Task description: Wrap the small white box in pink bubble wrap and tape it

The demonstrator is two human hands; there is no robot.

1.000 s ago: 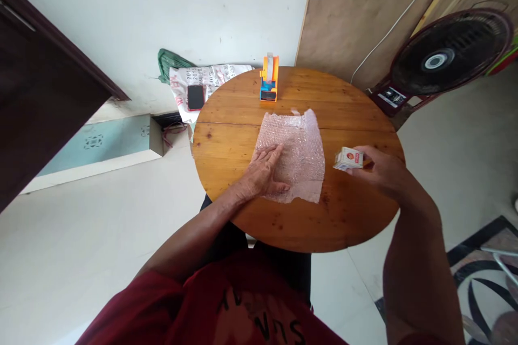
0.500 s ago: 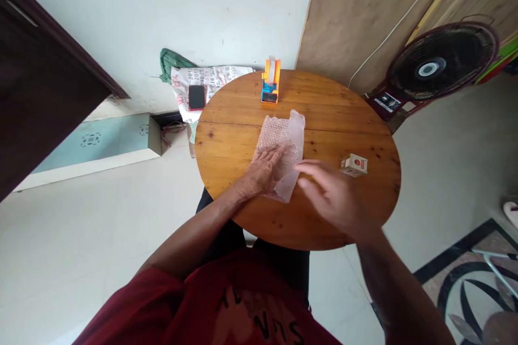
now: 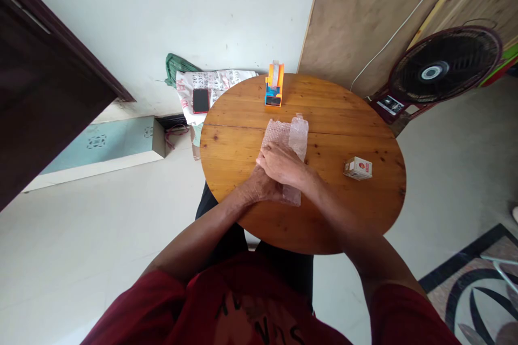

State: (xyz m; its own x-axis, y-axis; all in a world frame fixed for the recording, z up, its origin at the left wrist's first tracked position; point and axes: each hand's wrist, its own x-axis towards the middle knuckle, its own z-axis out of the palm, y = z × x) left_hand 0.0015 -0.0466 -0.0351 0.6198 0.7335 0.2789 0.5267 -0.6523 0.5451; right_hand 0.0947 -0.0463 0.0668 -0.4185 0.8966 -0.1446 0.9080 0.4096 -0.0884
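Note:
A sheet of bubble wrap (image 3: pixel 298 135) lies folded over on the round wooden table (image 3: pixel 356 215), in front of me. My right hand (image 3: pixel 283 164) rests flat on the fold with its fingers stretched out to the left, holding nothing. My left hand (image 3: pixel 259 187) lies on the wrap's near left part, and its fingers are hidden under the right hand. A small white and red box (image 3: pixel 358 168) stands alone on the table to the right, away from both hands.
An orange and blue tape dispenser (image 3: pixel 274 85) stands at the table's far edge. Behind the table, printed sacks with a dark phone (image 3: pixel 200 100) lie on the floor. A standing fan (image 3: pixel 443 64) is at the right, and a dark door (image 3: pixel 36 81) at the left.
My right hand has let go of the small box on the table, folded the right half of the bubble wrap over to the left, and now lies on it over my left hand.

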